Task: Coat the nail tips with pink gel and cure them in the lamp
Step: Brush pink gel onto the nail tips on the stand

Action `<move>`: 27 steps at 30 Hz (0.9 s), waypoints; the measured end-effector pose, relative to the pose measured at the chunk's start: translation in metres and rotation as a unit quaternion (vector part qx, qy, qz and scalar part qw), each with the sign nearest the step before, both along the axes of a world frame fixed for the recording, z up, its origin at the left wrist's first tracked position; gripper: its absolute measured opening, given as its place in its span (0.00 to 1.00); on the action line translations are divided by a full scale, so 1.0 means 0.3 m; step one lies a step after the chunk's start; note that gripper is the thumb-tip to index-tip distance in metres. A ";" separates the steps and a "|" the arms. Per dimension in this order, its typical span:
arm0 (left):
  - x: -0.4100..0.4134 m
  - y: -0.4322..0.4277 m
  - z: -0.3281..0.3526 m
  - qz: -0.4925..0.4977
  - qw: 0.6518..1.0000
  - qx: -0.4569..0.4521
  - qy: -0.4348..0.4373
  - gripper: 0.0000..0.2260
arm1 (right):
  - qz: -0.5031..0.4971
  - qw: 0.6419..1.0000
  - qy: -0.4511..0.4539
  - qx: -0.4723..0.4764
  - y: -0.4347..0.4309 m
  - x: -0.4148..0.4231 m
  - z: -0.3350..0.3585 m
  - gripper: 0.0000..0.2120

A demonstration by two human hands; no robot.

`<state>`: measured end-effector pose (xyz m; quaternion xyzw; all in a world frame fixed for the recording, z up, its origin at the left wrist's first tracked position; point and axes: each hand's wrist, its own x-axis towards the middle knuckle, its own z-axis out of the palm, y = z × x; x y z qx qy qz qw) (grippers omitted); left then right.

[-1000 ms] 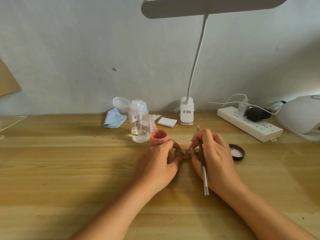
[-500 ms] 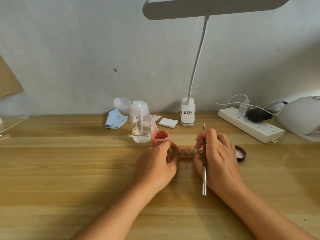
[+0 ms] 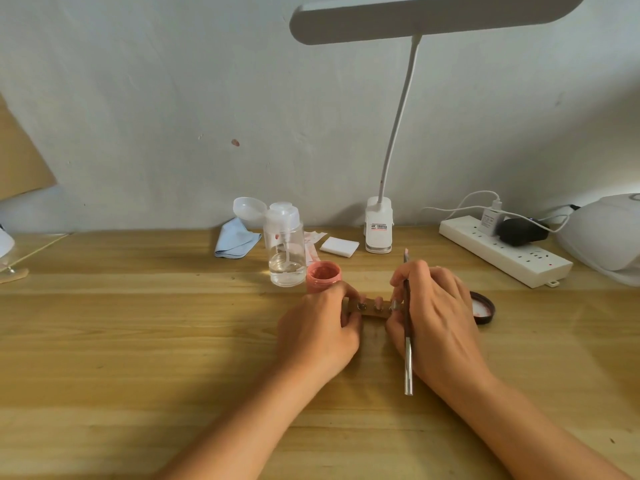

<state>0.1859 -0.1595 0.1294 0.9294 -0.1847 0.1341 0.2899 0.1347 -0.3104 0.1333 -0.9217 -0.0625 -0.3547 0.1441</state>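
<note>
a wooden strip (image 3: 370, 312) of nail tips (image 3: 378, 302) lies left-to-right on the table (image 3: 138, 341), left hand (image 3: 318, 329) fingers (image 3: 352, 318) pinching one end, right hand (image 3: 441, 320) pinching the other while clamping a brush (image 3: 408, 341); curing lamp (image 3: 604, 233) far right.

Left hand (image 3: 318, 329) and right hand (image 3: 441, 323) curl close together, forearms converging.

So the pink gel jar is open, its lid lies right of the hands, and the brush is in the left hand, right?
Not quite. The head view shows the brush in the right hand; the left hand grips the wooden holder. The pink gel jar is open and its lid lies right of the hands, as you said.
</note>
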 end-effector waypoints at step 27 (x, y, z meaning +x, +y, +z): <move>-0.046 0.028 -0.001 -0.076 0.987 -0.088 -0.108 0.06 | 0.067 0.992 -0.051 0.090 0.050 -0.027 0.012 0.19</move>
